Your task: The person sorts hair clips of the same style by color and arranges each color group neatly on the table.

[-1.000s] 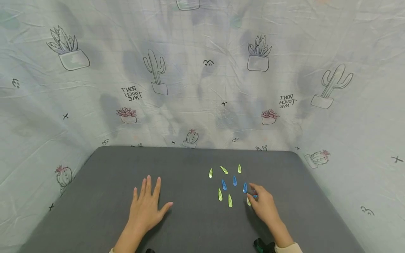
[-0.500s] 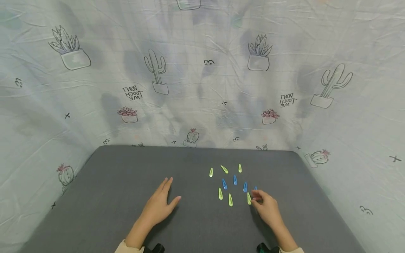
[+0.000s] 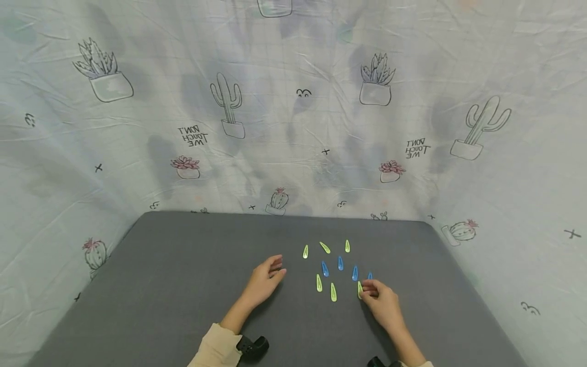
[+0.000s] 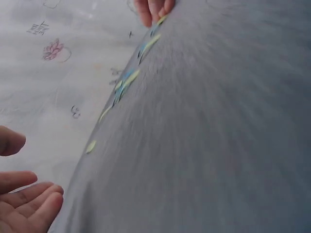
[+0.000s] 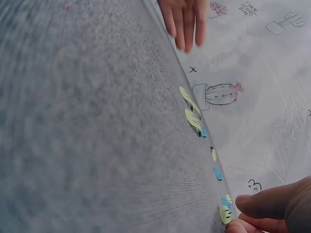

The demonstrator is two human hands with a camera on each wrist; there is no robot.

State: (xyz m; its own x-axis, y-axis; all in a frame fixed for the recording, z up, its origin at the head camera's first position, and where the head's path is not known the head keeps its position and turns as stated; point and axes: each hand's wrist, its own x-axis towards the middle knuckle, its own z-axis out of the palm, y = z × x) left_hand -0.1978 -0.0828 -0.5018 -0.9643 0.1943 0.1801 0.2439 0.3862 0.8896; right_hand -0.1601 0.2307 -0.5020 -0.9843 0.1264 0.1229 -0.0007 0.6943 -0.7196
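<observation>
My right hand (image 3: pixel 382 303) is at a yellow-green snap hair clip (image 3: pixel 359 289) on the grey table, its thumb and fingertips curled against the clip's right edge. In the right wrist view, the thumb (image 5: pixel 265 201) and a finger pinch around that clip's near end (image 5: pixel 225 214). Just beyond lies a blue hair clip (image 3: pixel 370 276), partly covered by the fingers. My left hand (image 3: pixel 262 280) holds nothing, held left of the clips with fingers relaxed and slightly bent. Its fingers (image 4: pixel 34 201) show at the lower left of the left wrist view.
Several more hair clips lie spread flat: yellow-green ones such as the clip at the front (image 3: pixel 333 292), and blue ones such as the middle clip (image 3: pixel 340 263). The grey table (image 3: pixel 183 255) ends at a pale printed curtain (image 3: pixel 293 168) behind and at both sides.
My left hand has swung right toward the clips, its spread fingers now drawn together. My right hand has shifted slightly down from the blue clip to the yellow-green clip. The clips stay in place.
</observation>
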